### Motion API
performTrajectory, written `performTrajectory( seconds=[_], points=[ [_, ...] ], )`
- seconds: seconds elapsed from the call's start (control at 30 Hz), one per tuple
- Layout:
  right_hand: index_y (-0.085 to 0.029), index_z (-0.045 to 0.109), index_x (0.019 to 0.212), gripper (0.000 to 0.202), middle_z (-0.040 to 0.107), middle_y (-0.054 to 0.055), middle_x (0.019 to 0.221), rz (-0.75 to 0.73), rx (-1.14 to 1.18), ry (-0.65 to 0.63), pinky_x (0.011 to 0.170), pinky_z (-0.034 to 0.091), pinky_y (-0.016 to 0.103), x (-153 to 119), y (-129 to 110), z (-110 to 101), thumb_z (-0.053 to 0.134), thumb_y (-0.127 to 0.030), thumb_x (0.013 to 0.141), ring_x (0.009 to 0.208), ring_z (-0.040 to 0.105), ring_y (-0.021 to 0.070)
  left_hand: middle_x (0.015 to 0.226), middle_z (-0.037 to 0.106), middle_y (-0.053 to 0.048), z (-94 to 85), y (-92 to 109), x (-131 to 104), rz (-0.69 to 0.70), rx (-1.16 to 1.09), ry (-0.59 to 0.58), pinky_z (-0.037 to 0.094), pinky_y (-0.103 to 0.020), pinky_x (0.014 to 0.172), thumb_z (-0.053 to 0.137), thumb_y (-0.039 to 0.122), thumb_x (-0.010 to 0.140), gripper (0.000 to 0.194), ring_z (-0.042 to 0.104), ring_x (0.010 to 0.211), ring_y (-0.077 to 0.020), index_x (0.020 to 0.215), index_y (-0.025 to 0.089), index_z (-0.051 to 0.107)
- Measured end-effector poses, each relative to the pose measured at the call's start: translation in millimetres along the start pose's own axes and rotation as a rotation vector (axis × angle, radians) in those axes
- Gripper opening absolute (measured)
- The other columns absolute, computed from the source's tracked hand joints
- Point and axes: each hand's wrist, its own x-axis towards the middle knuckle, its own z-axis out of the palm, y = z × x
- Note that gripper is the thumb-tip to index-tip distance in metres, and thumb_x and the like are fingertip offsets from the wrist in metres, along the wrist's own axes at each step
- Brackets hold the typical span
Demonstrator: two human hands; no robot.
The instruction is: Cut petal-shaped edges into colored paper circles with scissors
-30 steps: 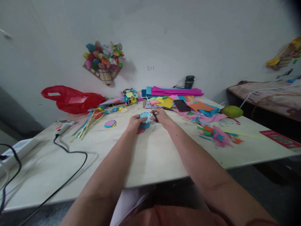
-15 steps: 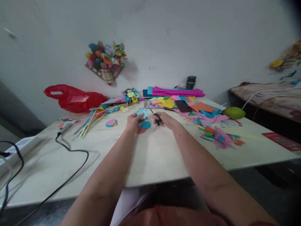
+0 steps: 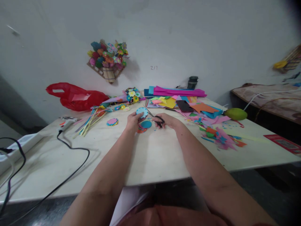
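My left hand [image 3: 134,121] pinches a light blue paper disc [image 3: 141,111] with a scalloped edge, held up over the table. In my right hand [image 3: 166,121] are black-handled scissors [image 3: 159,121], their blades pointing up and left toward the disc's right edge. Whether the blades touch the paper I cannot tell. Just below the disc lies a small pile of round paper pieces, a blue circle [image 3: 145,124] on top and an orange one [image 3: 141,130] beneath. To the left, a stack of scalloped paper discs [image 3: 112,121] rests on the table, pink uppermost.
Paper scraps [image 3: 222,138], a phone [image 3: 184,106] and coloured sheets [image 3: 180,91] cover the table's right and back. At left are paper strips [image 3: 90,124], a red plastic bag [image 3: 77,96], a corded glue gun [image 3: 67,125] and a power strip [image 3: 21,147]. A green fruit [image 3: 236,114] sits far right.
The scissors have turned, their blades now slanting more to the left toward the disc. The disc has tilted slightly in my left hand. The whole view has shifted a little.
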Motion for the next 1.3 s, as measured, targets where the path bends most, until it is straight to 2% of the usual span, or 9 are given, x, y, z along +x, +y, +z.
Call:
performTrajectory(
  seconds=[0.27, 0.63, 0.9, 1.3],
  points=[
    [-0.014, 0.058, 0.073, 0.03, 0.067, 0.003, 0.06, -0.011, -0.046, -0.035, 0.032, 0.034, 0.016, 0, 1, 0, 0.064, -0.033, 0.094, 0.045, 0.062, 0.01, 0.077, 0.073, -0.008, -0.2, -1, 2, -0.017, -0.014, 0.048, 0.058, -0.026, 0.07, 0.078, 0.009, 0.067, 0.017, 0.074, 0.076, -0.0194, 0.081, 0.01, 0.069],
    [-0.014, 0.058, 0.074, 0.029, 0.062, -0.001, 0.057, -0.023, -0.054, -0.025, 0.032, 0.033, 0.016, 1, -1, 7, 0.062, -0.035, 0.095, 0.04, 0.055, 0.0075, 0.075, 0.073, -0.008, -0.4, -3, 4, -0.004, -0.031, 0.044, 0.059, -0.028, 0.069, 0.079, 0.01, 0.064, 0.02, 0.074, 0.076, -0.021, 0.081, 0.01, 0.069],
    [-0.015, 0.056, 0.07, 0.033, 0.062, -0.001, 0.056, -0.033, -0.031, -0.02, 0.032, 0.033, 0.017, 4, 0, 9, 0.064, -0.036, 0.094, 0.04, 0.054, 0.0076, 0.077, 0.073, -0.008, 0.1, -3, 3, -0.006, -0.03, 0.05, 0.06, -0.031, 0.076, 0.08, 0.01, 0.064, 0.02, 0.074, 0.079, -0.0208, 0.081, 0.011, 0.069],
    [-0.016, 0.056, 0.071, 0.032, 0.061, -0.002, 0.055, -0.023, -0.042, -0.009, 0.031, 0.032, 0.017, 7, 3, 10, 0.065, -0.036, 0.093, 0.039, 0.053, 0.0069, 0.075, 0.073, -0.007, 1.2, -3, 4, -0.008, -0.035, 0.06, 0.06, -0.029, 0.073, 0.076, 0.007, 0.067, 0.014, 0.073, 0.074, -0.0183, 0.079, 0.01, 0.07]
  ],
)
